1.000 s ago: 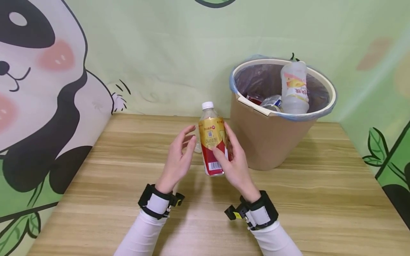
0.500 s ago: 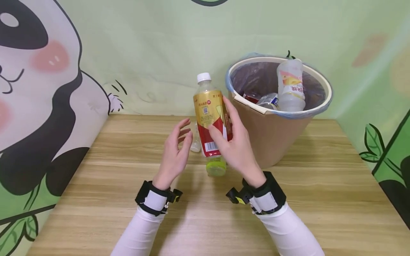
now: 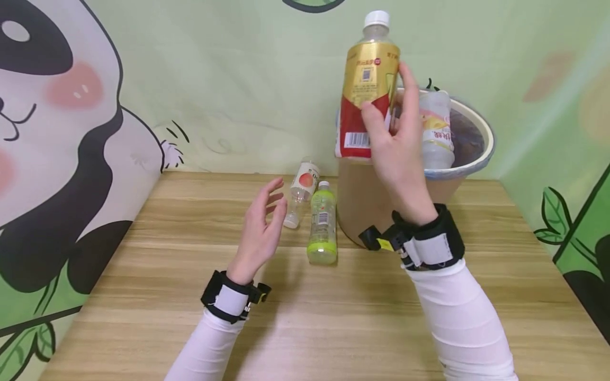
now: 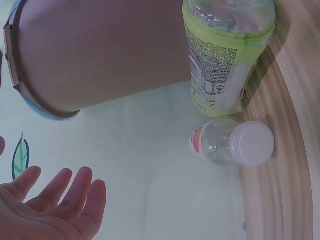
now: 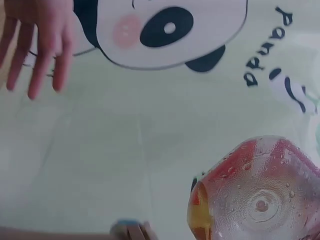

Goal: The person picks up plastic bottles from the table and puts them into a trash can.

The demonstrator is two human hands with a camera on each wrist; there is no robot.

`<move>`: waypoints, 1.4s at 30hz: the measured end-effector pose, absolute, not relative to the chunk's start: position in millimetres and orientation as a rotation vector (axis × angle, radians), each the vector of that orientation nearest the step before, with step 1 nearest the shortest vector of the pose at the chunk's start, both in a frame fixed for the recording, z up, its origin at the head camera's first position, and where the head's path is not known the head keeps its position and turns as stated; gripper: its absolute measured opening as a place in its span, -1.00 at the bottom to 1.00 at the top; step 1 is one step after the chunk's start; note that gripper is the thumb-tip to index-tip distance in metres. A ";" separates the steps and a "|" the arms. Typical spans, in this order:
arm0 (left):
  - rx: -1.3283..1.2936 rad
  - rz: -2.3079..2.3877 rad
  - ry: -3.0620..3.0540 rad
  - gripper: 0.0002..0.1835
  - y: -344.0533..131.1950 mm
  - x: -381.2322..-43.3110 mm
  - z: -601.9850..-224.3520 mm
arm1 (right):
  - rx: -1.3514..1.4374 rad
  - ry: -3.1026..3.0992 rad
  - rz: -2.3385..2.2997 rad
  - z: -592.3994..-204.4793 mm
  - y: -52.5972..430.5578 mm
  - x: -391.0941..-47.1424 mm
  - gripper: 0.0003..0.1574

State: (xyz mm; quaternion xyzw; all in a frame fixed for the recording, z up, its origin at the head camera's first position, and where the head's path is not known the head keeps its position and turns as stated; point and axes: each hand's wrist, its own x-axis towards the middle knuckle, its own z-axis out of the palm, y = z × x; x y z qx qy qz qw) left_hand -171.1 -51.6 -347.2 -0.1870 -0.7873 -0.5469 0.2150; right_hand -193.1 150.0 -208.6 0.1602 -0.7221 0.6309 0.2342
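Observation:
My right hand (image 3: 397, 137) grips a plastic drink bottle (image 3: 367, 100) with a gold and red label and white cap, raised upright before the bin's left rim. In the right wrist view the base of this bottle (image 5: 260, 200) shows, wet with droplets inside. My left hand (image 3: 257, 227) hangs over the table with relaxed fingers, holding nothing; the left wrist view shows its spread fingers (image 4: 75, 200). To its right lie a green-labelled bottle (image 3: 323, 225) and a clear bottle with a peach on its label (image 3: 304, 185).
A brown bin (image 3: 362, 206) with a pale rim and blue liner stands at the table's back right. A pale plastic bottle (image 3: 436, 132) leans up inside it. A printed panda backdrop (image 3: 214, 95) rises behind the wooden table (image 3: 190, 254).
My right hand has lifted the gold and red bottle up and to the right, in front of the bin. The two lying bottles are now uncovered. My left hand has barely moved.

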 end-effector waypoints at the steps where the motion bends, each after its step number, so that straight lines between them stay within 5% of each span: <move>1: -0.519 -1.518 -2.188 -0.58 -51.2 -170.1 -346.4 | 0.402 -1.975 1.753 -205.8 154.4 -196.0 -0.16; 13: -0.538 -1.508 -2.178 -0.55 -55.6 -189.1 -374.4 | 0.158 -1.826 2.085 -193.2 190.2 -230.3 -0.12; 21: -0.544 -1.506 -2.184 -0.55 -57.2 -193.3 -381.5 | 0.013 -2.192 1.681 -196.2 196.0 -232.6 -0.24; 42: -0.500 -1.390 -2.188 -0.49 -58.0 -192.6 -379.9 | 0.331 -1.873 1.617 -224.3 179.3 -212.5 -0.61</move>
